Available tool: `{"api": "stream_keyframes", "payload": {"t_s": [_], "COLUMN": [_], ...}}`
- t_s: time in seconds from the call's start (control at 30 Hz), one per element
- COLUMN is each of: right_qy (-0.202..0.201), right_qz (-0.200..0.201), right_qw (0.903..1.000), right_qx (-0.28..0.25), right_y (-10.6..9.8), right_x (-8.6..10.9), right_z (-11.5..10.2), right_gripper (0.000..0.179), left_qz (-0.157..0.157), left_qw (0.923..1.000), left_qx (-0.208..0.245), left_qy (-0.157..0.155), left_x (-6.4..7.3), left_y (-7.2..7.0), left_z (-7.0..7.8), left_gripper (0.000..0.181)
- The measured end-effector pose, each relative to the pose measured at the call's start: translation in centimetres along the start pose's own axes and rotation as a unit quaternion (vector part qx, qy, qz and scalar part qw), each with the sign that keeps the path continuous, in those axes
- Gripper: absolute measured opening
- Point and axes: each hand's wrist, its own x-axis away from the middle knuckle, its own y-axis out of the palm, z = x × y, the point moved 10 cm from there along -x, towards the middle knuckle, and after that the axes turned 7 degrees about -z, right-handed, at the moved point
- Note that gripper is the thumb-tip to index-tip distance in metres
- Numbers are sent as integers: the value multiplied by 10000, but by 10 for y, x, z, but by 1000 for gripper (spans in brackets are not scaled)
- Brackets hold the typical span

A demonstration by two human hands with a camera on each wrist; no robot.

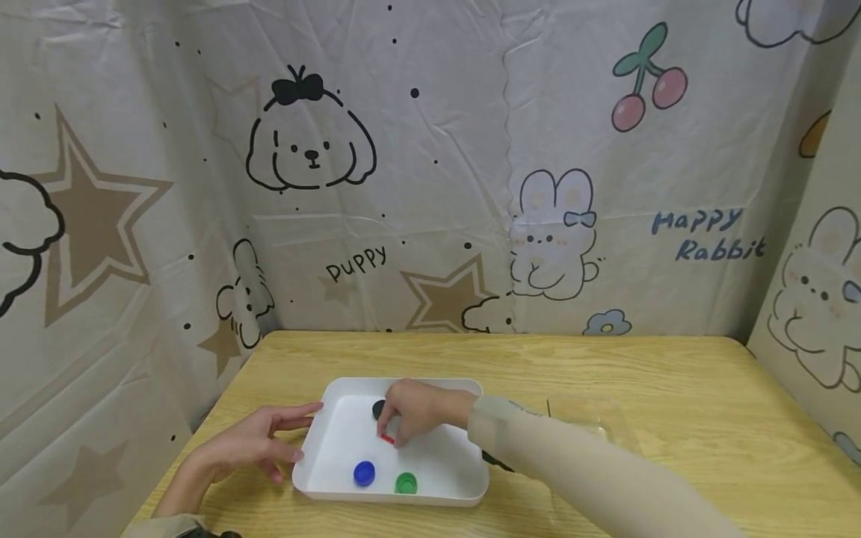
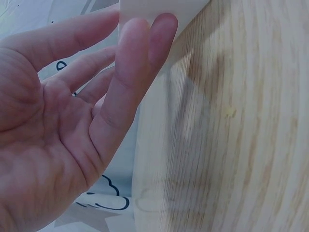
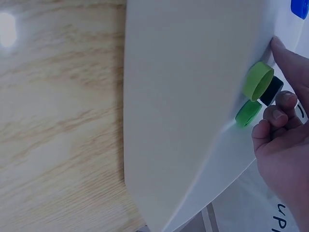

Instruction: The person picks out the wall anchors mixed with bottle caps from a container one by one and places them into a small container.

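Note:
A white tray (image 1: 339,426) lies on the table with several plastic bottle caps in it. My right hand (image 1: 413,407) reaches into it and pinches a red cap (image 1: 388,438), mostly covered by the fingers. Beside those fingertips is a black cap (image 1: 379,410); nearer the front wall lie a blue cap (image 1: 364,473) and a green cap (image 1: 406,483). The right wrist view shows a light green cap (image 3: 257,81) and a darker green one (image 3: 248,113) close to my fingers. With extended fingers, my left hand (image 1: 245,444) touches the tray's left side (image 2: 145,8).
Right of the tray, partly behind my right sleeve (image 1: 565,456), a clear plastic container (image 1: 595,418) stands on the wooden table (image 1: 686,403). A printed curtain (image 1: 444,187) hangs along the table's back and sides.

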Motion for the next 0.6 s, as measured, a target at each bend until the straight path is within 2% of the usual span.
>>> {"api": "stream_keyframes", "payload": {"t_s": [0.6], "right_qy": [-298], "right_qz": [57], "right_qw": [9993], "right_qx": [227], "right_y": [1], "right_x": [0], "right_z": [-7], "right_gripper": [25], "left_qz": [-69], "left_qw": [9999], "left_qx": [63], "left_qy": [113], "left_x": [0], "left_y": [0], "left_z": [-2], "left_gripper": [83]}}
